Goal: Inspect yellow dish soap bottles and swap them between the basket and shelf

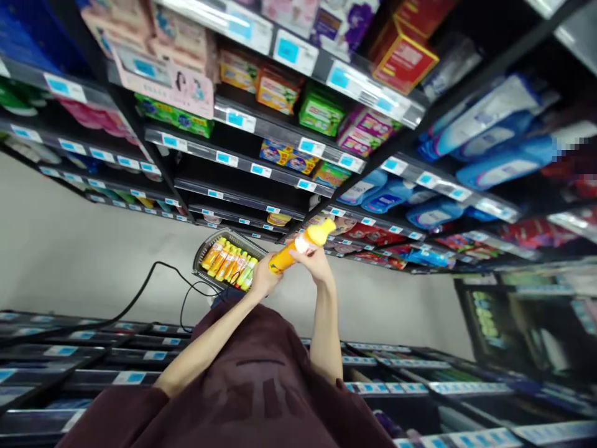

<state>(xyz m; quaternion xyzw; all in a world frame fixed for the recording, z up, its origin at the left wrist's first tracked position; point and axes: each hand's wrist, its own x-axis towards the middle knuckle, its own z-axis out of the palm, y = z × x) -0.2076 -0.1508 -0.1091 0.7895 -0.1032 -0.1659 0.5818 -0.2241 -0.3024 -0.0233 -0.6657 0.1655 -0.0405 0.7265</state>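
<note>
An orange bottle with a yellow cap (pixel 285 256) is held tilted in front of my body, its cap end up and to the right. My left hand (pixel 265 277) is closed around its lower end. Higher up, near the pale label, the fingers of my right hand (pixel 317 264) grip the same bottle. To the left of my left hand, a dark basket (pixel 199 256) stands low down, with several orange and yellow bottles (pixel 227 261) lying side by side in it. At its right end lies a greenish-yellow bottle (pixel 249 274).
Shelves ahead carry boxed goods (pixel 321 111) and blue bottles (pixel 387 194), with price tags along their edges. A black cable (pixel 144 289) runs from the left toward my waist. More shelving (pixel 153 354) stands close by my body. Grey floor (pixel 382 292) lies between.
</note>
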